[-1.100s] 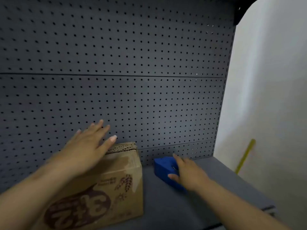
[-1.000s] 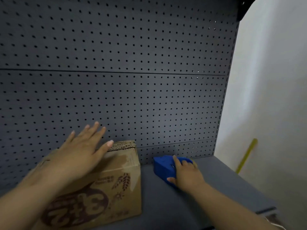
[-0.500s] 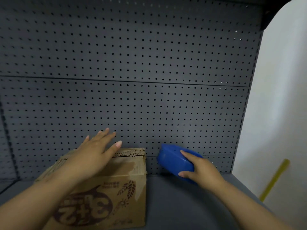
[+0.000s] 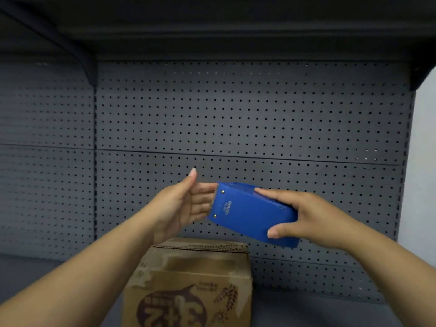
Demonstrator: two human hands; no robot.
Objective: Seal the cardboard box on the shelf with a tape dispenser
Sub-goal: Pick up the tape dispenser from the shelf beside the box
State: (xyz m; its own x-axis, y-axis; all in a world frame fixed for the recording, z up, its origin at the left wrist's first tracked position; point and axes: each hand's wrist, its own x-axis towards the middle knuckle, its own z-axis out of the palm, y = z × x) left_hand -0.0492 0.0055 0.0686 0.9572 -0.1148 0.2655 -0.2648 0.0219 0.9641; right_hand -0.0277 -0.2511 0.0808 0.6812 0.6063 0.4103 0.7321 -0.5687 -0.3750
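Observation:
A brown cardboard box (image 4: 193,277) with dark printed lettering stands on the grey shelf, its top flaps folded down. My right hand (image 4: 309,218) holds a blue tape dispenser (image 4: 250,213) in the air above the box, tilted down to the right. My left hand (image 4: 184,206) is raised beside the dispenser's left end, fingers spread and reaching behind or against its toothed edge. Whether those fingers pinch any tape is hidden.
A dark grey pegboard wall (image 4: 236,119) backs the shelf (image 4: 306,310). Another shelf (image 4: 212,27) overhangs just above. A pale wall (image 4: 424,161) lies at the right edge.
My right hand lifted the blue dispenser off the shelf and brought it up over the box. My left hand left the box top and rose to the dispenser's left end.

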